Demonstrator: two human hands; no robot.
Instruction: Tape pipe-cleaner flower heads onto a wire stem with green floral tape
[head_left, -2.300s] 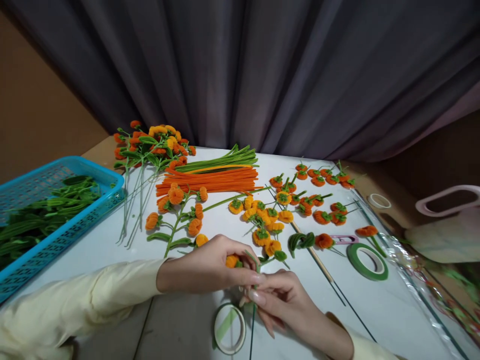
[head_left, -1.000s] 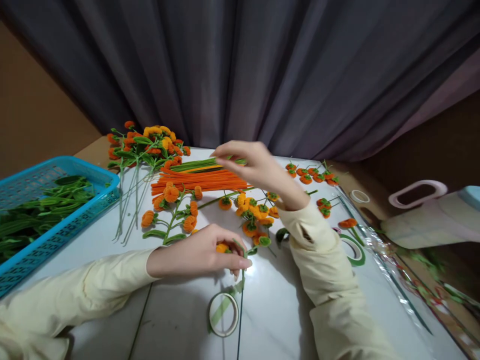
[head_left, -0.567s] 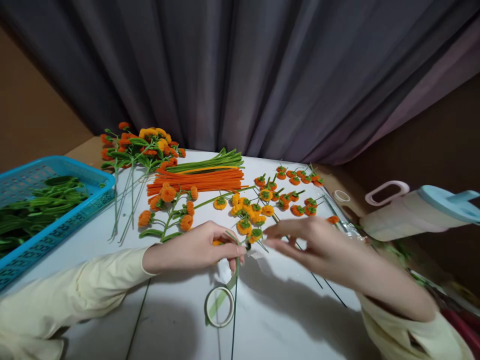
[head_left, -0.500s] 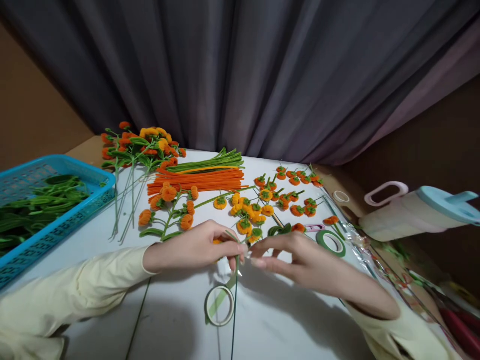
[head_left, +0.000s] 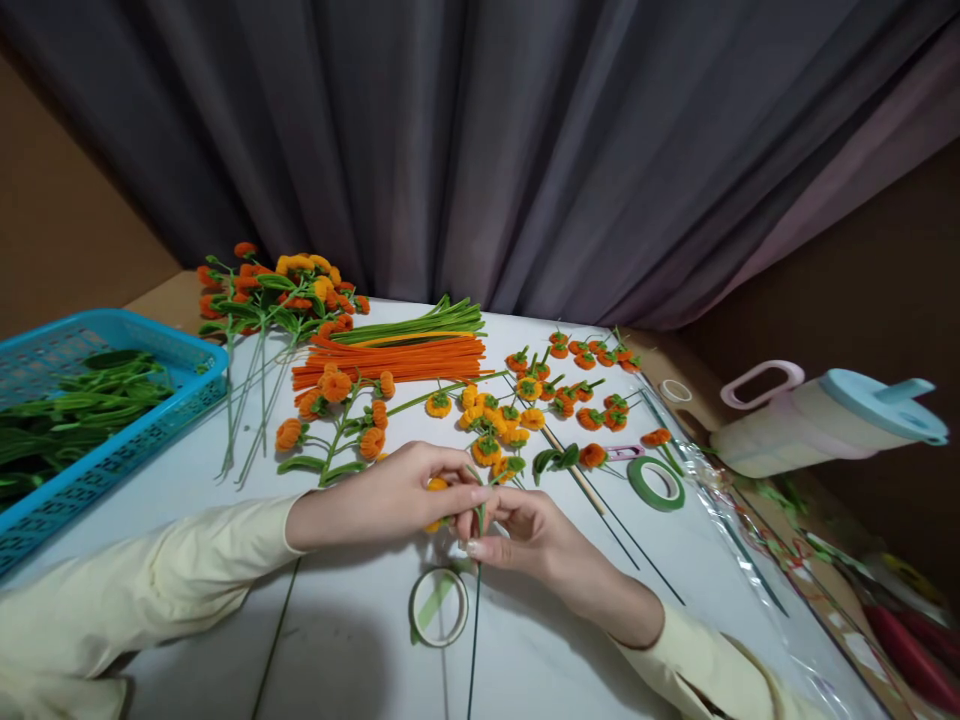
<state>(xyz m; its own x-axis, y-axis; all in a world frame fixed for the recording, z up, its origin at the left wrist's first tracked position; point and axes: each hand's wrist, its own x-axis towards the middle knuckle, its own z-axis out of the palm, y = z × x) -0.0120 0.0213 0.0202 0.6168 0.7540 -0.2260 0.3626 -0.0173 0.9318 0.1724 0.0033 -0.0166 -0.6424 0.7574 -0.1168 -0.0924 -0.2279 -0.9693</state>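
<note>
My left hand (head_left: 390, 497) is closed on a small orange pipe-cleaner flower (head_left: 436, 486) at the top of a thin green wire stem (head_left: 474, 640). My right hand (head_left: 525, 532) meets it from the right, fingers pinched on the stem just below the flower. A roll of pale green floral tape (head_left: 439, 607) lies on the white table right below both hands, its strip running up towards the stem. Whether the right fingers also hold the tape strip is hidden.
Orange and green pipe cleaners (head_left: 397, 352) lie behind the hands, with loose orange flower heads (head_left: 517, 420) and finished stems (head_left: 277, 300) around. A blue basket (head_left: 112, 440) of green leaves stands left. A darker green tape roll (head_left: 656, 483) and a jug (head_left: 825, 420) are right.
My right hand reached far back to the green pipe cleaners, then swept back and closed on the stem beside the left hand. The left hand stayed holding the flower.
</note>
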